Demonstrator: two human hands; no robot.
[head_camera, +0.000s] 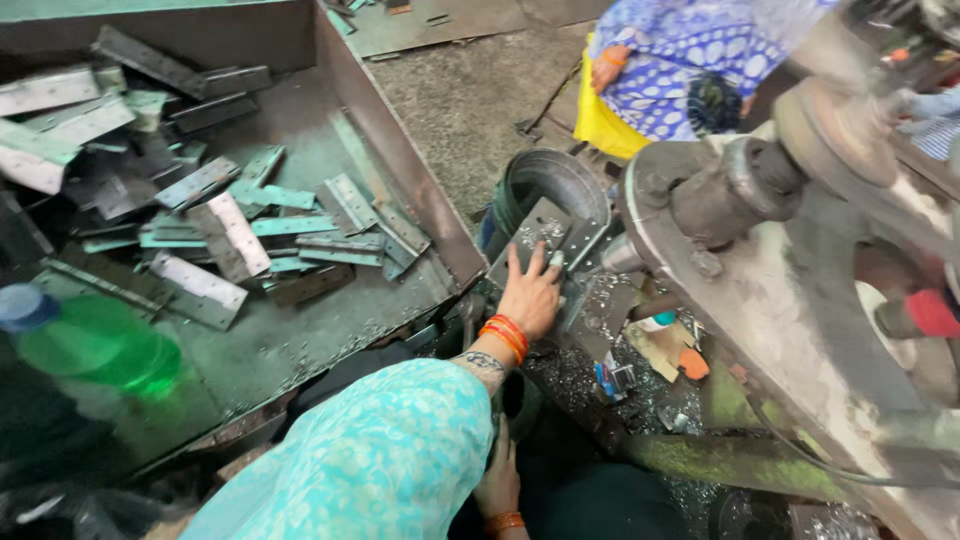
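Observation:
My left hand (530, 292) reaches out from a turquoise sleeve, with orange bangles on the wrist. It lies with its fingers spread on a grey punched metal plate (540, 228), holding it against the machine's bed. My right hand (499, 478) is low at the bottom, also with an orange bangle. It is half hidden behind the sleeve, so its grip is unclear. Metal shavings (575, 375) lie scattered around the plate.
A large rusty metal tray (400, 160) on the left holds several flat hinge-like strips (240, 230). A green plastic bottle (95, 345) lies at its near corner. A metal bucket (555, 180) stands behind the plate. A heavy press with a flywheel (800, 200) fills the right. Another person in blue and yellow (670, 70) sits beyond.

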